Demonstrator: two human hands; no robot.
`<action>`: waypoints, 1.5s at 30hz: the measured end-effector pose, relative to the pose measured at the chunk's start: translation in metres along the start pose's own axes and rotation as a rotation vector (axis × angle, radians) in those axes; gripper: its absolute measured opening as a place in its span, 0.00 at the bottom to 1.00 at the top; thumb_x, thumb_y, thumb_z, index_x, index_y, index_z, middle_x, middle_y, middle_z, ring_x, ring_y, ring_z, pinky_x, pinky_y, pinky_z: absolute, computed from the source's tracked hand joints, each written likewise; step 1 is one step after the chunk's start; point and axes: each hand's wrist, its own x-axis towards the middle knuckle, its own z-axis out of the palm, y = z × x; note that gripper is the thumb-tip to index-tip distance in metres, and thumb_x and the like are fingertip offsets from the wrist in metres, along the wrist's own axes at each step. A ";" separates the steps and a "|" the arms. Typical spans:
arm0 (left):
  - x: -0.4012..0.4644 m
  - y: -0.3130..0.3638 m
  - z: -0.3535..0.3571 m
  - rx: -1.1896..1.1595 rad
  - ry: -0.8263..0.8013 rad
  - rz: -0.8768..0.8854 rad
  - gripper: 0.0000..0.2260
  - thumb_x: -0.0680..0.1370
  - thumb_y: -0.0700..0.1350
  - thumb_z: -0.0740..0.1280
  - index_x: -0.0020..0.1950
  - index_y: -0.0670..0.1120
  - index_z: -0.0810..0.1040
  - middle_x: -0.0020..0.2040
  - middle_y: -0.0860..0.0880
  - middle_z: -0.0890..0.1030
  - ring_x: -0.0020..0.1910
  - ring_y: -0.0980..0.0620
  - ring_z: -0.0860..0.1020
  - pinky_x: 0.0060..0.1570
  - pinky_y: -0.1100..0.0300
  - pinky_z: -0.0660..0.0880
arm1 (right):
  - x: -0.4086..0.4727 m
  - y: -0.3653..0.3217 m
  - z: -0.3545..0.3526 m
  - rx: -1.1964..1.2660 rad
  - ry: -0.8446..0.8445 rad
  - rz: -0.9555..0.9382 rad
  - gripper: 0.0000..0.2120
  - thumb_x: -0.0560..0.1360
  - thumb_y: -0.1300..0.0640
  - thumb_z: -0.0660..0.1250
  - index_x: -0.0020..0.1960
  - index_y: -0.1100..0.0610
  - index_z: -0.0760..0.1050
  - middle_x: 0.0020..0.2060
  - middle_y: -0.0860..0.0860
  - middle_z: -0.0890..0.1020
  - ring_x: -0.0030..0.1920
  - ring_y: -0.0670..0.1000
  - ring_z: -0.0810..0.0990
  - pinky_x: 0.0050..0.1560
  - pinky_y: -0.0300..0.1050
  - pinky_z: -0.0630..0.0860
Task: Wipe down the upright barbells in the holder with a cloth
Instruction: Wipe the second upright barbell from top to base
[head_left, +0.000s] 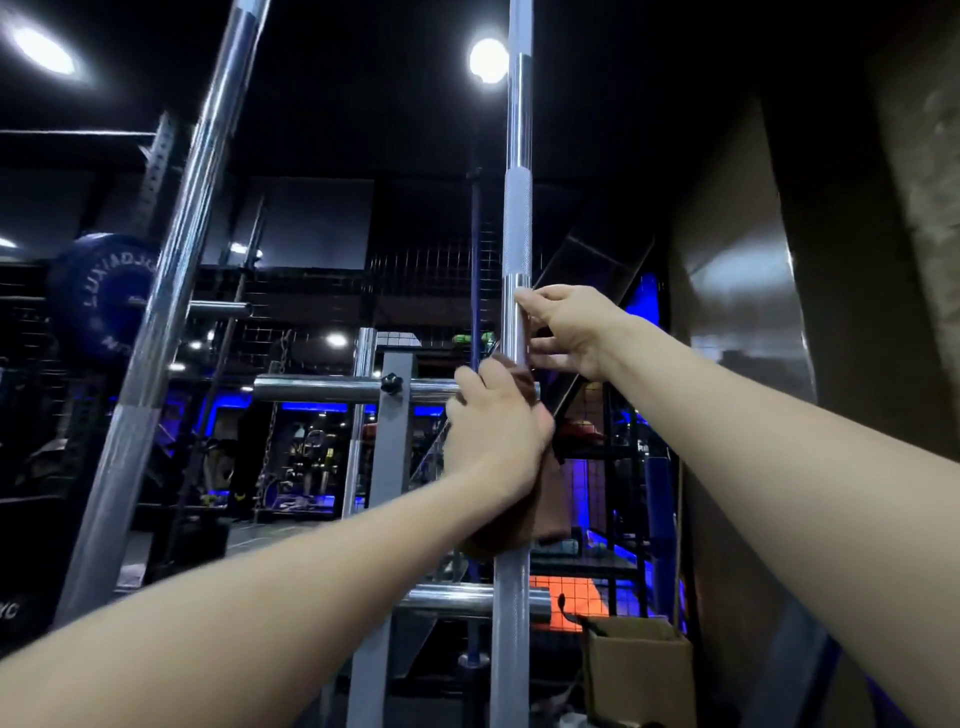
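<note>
Both forearms reach up and forward to one upright barbell (514, 322) at centre frame. Its long axis runs nearly vertical, from the bottom edge of the view to beyond the top edge, with knurled bands above and below a smooth polished stretch.

The left hand (496, 423) is curled round the shaft on that smooth stretch, gripping a brown cloth (540, 512) against the metal; the cloth's loose end hangs down beside the bar below the wrist. Just above it, the right hand (563, 332) pinches the bare shaft between thumb and fingertips, with the fingers only lightly bent and the palm off the bar.

Low on the right, near the bar's lower part, stands an open cardboard box (639, 670); what is in it cannot be made out. A dark wall panel (737, 291) stands near on the right.

A second barbell (171, 270) leans across the left of the frame, tilting rightward toward its top and well apart from the held one. Between them, farther back, a grey rack post (389, 457) carries horizontal chrome pegs (322, 387). Beyond on the left hangs a blue weight plate (104, 296) on a peg, with wire mesh behind and two ceiling lamps overhead.
</note>
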 end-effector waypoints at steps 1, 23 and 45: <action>-0.014 -0.005 0.003 0.019 -0.029 0.000 0.21 0.78 0.51 0.60 0.64 0.39 0.60 0.63 0.40 0.64 0.62 0.37 0.68 0.55 0.46 0.70 | -0.001 0.001 0.001 0.015 0.016 0.005 0.08 0.79 0.50 0.65 0.44 0.54 0.75 0.37 0.49 0.77 0.36 0.50 0.77 0.30 0.39 0.76; -0.007 -0.023 0.004 -0.011 -0.082 0.067 0.20 0.80 0.54 0.57 0.63 0.40 0.61 0.61 0.41 0.66 0.57 0.37 0.72 0.52 0.46 0.70 | -0.023 0.014 0.007 0.106 0.099 -0.001 0.04 0.76 0.62 0.69 0.48 0.55 0.75 0.37 0.50 0.80 0.35 0.46 0.79 0.40 0.39 0.79; -0.023 -0.027 0.019 -0.121 0.027 0.010 0.21 0.81 0.57 0.54 0.63 0.41 0.63 0.60 0.40 0.68 0.56 0.36 0.73 0.50 0.45 0.72 | -0.044 0.047 0.019 0.039 0.133 -0.043 0.01 0.78 0.60 0.66 0.48 0.55 0.75 0.40 0.51 0.76 0.40 0.50 0.79 0.39 0.45 0.80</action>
